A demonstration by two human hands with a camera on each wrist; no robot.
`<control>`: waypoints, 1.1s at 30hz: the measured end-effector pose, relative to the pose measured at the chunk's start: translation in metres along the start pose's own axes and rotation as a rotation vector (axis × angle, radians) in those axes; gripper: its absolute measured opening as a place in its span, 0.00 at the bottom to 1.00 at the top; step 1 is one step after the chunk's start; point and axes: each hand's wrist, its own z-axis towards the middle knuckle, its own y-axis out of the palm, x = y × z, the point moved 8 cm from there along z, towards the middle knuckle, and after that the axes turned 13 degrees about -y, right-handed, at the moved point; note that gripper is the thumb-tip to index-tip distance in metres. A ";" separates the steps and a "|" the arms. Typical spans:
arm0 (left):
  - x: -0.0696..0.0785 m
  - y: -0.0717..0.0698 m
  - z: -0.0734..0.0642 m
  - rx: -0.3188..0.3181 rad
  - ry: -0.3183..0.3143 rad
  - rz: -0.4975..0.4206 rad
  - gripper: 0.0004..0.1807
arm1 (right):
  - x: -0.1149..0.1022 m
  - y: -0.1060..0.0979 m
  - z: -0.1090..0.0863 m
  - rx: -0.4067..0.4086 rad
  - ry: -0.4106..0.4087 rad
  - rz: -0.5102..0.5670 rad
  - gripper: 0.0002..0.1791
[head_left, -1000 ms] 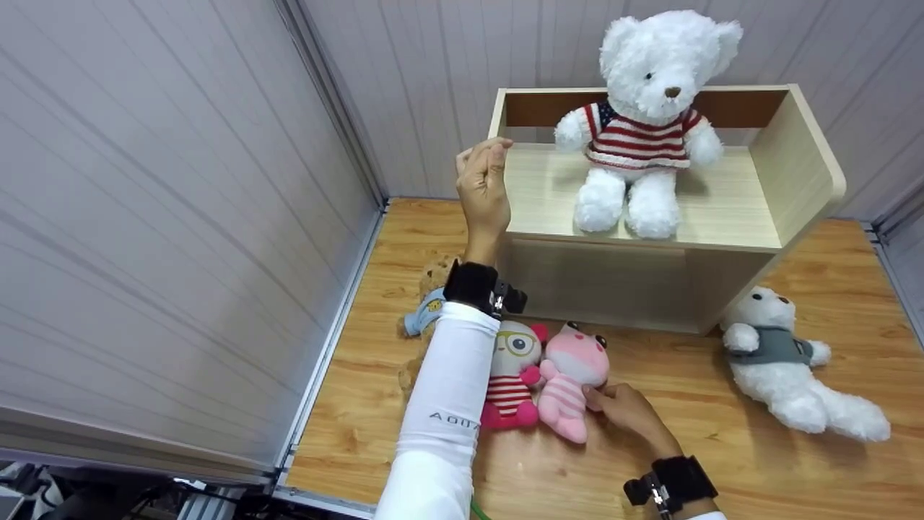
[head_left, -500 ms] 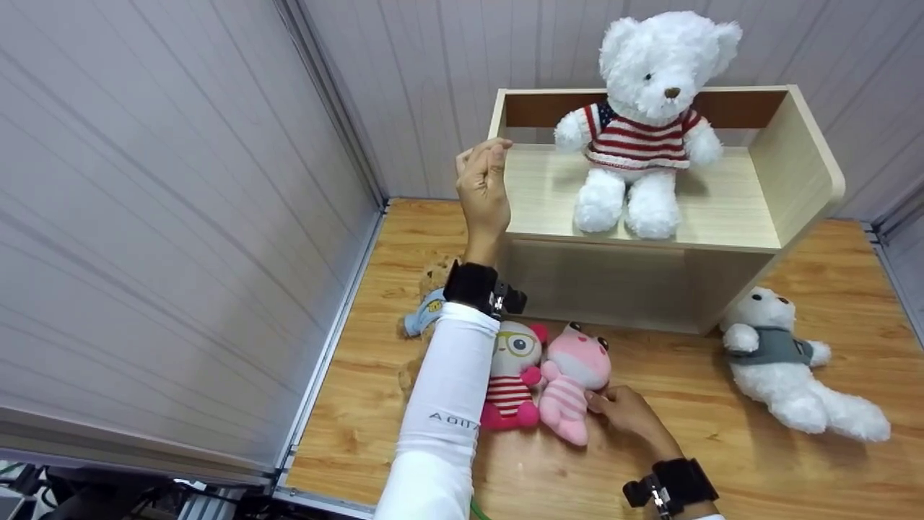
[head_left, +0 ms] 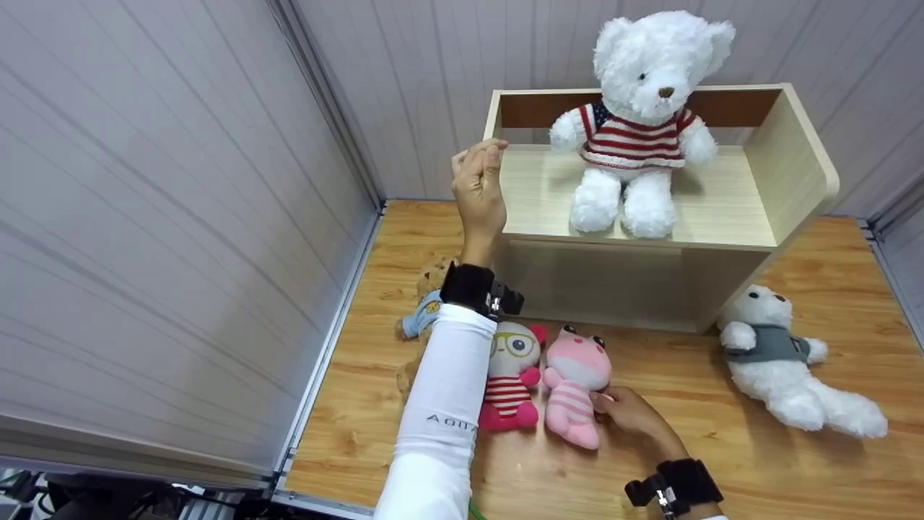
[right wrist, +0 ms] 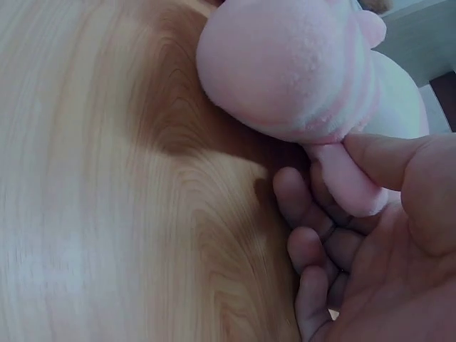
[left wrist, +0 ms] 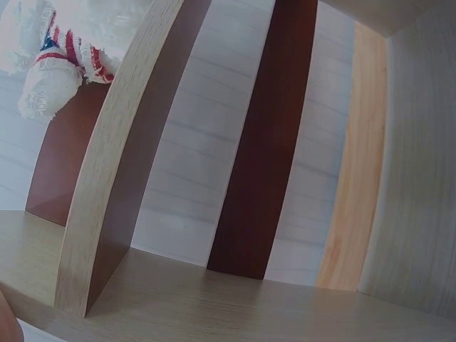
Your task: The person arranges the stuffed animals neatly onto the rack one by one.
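My right hand (head_left: 635, 415) pinches the small arm of a pink striped plush toy (head_left: 572, 404) between thumb and fingers. In the right wrist view the toy (right wrist: 285, 71) lies low over the wooden floor, its arm tucked under my thumb. My left hand (head_left: 478, 184) grips the left side panel of a pale wooden shelf (head_left: 534, 173), with curled fingers at its front edge. Only a sliver of that hand (left wrist: 7, 322) shows in the left wrist view. A white teddy bear (head_left: 650, 137) in a striped sweater sits on the shelf's upper board.
Beside the pink toy lies a plush toy with yellow glasses (head_left: 511, 383). A brown bear in blue (head_left: 422, 318) lies partly behind my left sleeve. To the right, a white plush in a grey vest (head_left: 769, 354) lies against the shelf. Grey walls (head_left: 180, 180) stand around.
The pink plush toy has shifted slightly right and turned more upright, away from the toy with glasses, and my right hand has moved with it. The left hand keeps its place at the shelf.
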 end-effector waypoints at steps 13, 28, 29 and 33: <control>0.001 0.000 0.001 0.011 0.003 -0.009 0.12 | 0.011 -0.008 -0.005 -0.030 0.052 0.190 0.12; 0.002 0.001 0.000 0.020 0.001 -0.010 0.12 | 0.014 -0.012 -0.011 -0.012 0.086 0.289 0.11; 0.002 0.001 0.000 0.018 0.003 -0.013 0.12 | 0.014 -0.012 -0.012 -0.011 0.088 0.293 0.11; 0.002 0.001 0.001 0.016 -0.002 -0.015 0.12 | 0.015 -0.012 -0.012 -0.006 0.093 0.309 0.11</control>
